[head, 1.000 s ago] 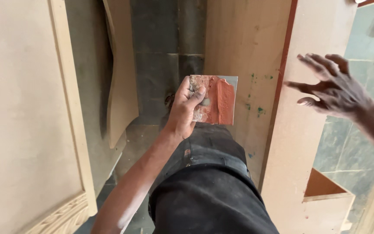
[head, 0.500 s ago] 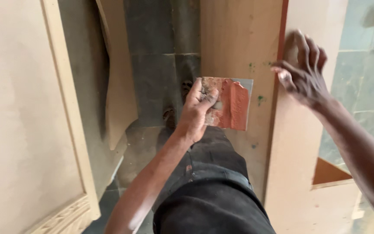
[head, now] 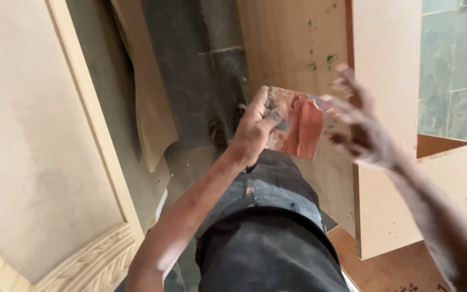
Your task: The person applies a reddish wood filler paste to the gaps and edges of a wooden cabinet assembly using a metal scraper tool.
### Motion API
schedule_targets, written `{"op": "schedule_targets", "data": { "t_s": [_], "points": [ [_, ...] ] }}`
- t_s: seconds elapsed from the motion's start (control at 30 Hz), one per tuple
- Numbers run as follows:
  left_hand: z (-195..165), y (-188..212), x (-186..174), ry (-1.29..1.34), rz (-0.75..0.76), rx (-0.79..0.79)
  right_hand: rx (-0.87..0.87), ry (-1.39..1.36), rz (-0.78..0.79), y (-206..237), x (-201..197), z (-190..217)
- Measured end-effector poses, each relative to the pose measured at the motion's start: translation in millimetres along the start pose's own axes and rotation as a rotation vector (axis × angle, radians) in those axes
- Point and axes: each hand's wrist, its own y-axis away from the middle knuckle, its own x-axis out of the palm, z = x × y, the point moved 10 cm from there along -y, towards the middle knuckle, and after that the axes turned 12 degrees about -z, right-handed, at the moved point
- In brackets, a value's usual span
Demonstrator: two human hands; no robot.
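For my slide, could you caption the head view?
Left hand holds a red-smeared plate; right hand reaches beside it.

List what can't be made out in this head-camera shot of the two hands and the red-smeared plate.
- Right hand: motion-blurred, so its fingers and any contact with the flat plate are unreadable.
- Flat plate: its near edge is covered by the left hand; what the red smear is cannot be told.
- Open wooden box: the right forearm crosses it and its inside is out of sight.
- Carved panel: cut off by the bottom edge.
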Motion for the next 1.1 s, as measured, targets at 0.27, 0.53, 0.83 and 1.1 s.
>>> {"op": "schedule_targets", "data": {
  "t_s": [0.27, 0.53, 0.83, 1.1],
  "points": [
    [-9, 21, 29, -0.227, 0.179, 0.254, 0.253, -0.049, 0.02, 30, 8, 18],
    [10, -2, 33, 0.093, -0.034, 0.14, 0.36, -0.182, 0.202, 92, 13, 12],
    [7, -20, 3, 0.323, -0.225, 0.147, 0.318, -0.382, 0.058, 17, -43, -90],
    [10, 12, -55, 0.272, -0.318, 0.204, -0.01, 0.285, 0.227, -35, -48, -160]
  ]
}}
